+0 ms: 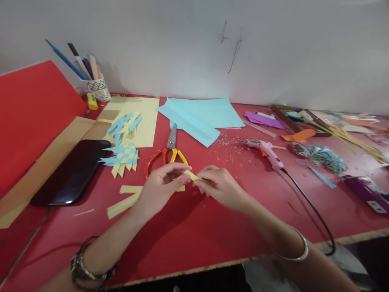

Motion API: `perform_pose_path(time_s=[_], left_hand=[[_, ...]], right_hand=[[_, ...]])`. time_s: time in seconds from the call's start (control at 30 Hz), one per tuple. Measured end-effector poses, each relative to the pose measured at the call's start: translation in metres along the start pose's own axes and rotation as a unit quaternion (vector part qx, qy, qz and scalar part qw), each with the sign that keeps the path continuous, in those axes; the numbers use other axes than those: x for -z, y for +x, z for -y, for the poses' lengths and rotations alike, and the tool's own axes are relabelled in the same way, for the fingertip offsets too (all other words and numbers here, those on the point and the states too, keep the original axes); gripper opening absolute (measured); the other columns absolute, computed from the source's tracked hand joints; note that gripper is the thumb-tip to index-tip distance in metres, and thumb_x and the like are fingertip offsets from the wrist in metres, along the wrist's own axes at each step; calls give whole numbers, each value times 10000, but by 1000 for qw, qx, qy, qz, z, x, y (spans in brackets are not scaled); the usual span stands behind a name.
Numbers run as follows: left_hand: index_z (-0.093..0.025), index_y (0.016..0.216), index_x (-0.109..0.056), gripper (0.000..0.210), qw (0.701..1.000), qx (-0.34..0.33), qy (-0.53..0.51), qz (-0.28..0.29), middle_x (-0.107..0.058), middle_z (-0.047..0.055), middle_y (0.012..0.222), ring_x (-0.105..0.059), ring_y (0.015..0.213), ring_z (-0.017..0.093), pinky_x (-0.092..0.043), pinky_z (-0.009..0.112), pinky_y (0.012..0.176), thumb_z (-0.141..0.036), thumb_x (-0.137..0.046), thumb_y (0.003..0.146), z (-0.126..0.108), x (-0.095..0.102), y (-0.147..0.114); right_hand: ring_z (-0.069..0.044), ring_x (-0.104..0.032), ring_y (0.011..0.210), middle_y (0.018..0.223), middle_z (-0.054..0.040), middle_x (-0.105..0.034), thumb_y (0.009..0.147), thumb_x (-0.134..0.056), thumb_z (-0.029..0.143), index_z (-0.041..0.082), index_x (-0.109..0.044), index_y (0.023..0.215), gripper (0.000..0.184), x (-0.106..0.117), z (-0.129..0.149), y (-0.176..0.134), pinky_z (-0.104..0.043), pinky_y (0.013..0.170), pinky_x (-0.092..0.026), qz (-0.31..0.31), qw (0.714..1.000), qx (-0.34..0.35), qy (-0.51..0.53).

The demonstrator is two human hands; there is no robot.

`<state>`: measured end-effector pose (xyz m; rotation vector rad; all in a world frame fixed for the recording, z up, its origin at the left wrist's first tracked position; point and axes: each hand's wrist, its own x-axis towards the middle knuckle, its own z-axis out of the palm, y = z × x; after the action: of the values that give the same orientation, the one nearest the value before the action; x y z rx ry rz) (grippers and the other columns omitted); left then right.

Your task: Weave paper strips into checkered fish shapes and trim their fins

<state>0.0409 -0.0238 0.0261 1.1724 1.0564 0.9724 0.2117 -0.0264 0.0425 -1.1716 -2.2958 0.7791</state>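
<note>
Between my two hands is a narrow yellow paper strip (192, 176). My left hand (162, 184) pinches its left end with thumb and fingers. The other end is gripped by my right hand (219, 184), whose fingers partly cover it. Below and beside my left hand lie more yellow strips (123, 205) on the red table. Scissors (172, 140) with red and yellow handles rest just behind my left hand. To the left are a woven blue and yellow paper piece (124, 158) and a pile of woven blue and yellow strips (126, 123).
A black phone (73, 172) lies at left beside a red panel (33, 121). Yellow sheet (148, 121) and light blue paper (206, 113) lie at the back, near a pen cup (99, 90). A pink glue gun (267, 152) with a black cord, yarn (326, 158) and a purple object (366, 192) are at right.
</note>
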Motion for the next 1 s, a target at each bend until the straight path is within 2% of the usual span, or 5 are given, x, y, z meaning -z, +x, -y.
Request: perform_pose_path(time_s=[0.1, 0.2, 0.47, 0.77, 1.0], left_hand=[[-213, 835, -649, 233, 1000, 2, 1, -1, -637, -2, 781, -594, 720, 118, -496, 222, 671, -324, -675, 631, 0, 0, 1], [-203, 840, -645, 251, 1000, 14, 1, 12, -647, 6, 775, -600, 714, 124, -503, 242, 690, -355, -665, 641, 0, 1, 1], [-180, 739, -660, 216, 1000, 7, 14, 17, -655, 4, 665, -600, 614, 116, -522, 224, 613, -378, -642, 656, -2, 2, 0], [-193, 691, -669, 144, 997, -67, 23, 9, -649, -19, 613, -565, 557, 77, -495, 161, 553, -308, -585, 719, -3, 1, -1], [-189, 690, -669, 123, 997, -64, 41, -11, -648, -16, 614, -554, 533, 76, -493, 161, 524, -292, -603, 702, -3, 1, -1]], right_hand=[[-49, -436, 463, 521, 48, -479, 857, -379, 224, 168, -463, 618, 259, 1, -1, 0, -175, 521, -337, 7, 998, -10, 57], [-32, -415, 423, 524, 56, -482, 858, -366, 200, 164, -478, 651, 238, 1, -2, -1, -157, 479, -329, 14, 995, -29, 91], [-30, -428, 421, 521, 45, -498, 865, -361, 239, 160, -469, 614, 284, 0, -2, -1, -158, 479, -353, 26, 992, -52, 115], [-29, -431, 432, 535, 45, -501, 852, -363, 185, 162, -462, 605, 267, 1, -1, -1, -151, 488, -356, 37, 992, -49, 110], [-30, -420, 436, 543, 44, -513, 842, -388, 186, 162, -467, 612, 245, 1, -1, 1, -155, 486, -342, 37, 993, -43, 105]])
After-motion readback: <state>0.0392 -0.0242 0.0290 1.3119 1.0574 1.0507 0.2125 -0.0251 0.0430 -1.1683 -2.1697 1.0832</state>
